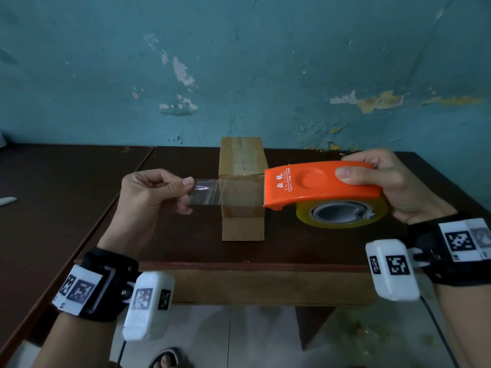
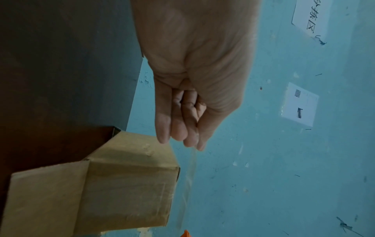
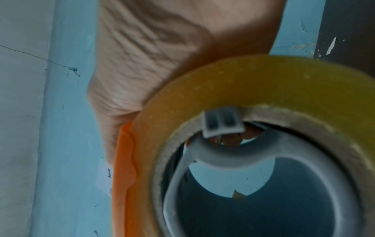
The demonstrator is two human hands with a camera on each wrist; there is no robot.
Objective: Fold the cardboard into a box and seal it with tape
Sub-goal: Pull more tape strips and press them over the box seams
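A folded brown cardboard box (image 1: 243, 166) stands on the dark table (image 1: 292, 248), its top seam taped and a flap hanging at its near end. My right hand (image 1: 382, 181) grips an orange tape dispenser (image 1: 318, 184) with a yellowish roll (image 1: 342, 213), held just right of the box. A strip of clear tape (image 1: 210, 192) runs from the dispenser's cutter across the front of the box to my left hand (image 1: 183, 192), which pinches its free end. In the left wrist view the fingers (image 2: 178, 128) pinch the tape (image 2: 190, 173) above the box (image 2: 125, 184). The roll (image 3: 243, 89) fills the right wrist view.
A second dark table (image 1: 53, 195) adjoins on the left, with a white object (image 1: 8, 201) near its left edge. A peeling blue wall (image 1: 239, 62) rises just behind the box. Below the table's near edge are a tiled floor and a sandalled foot (image 1: 167, 358).
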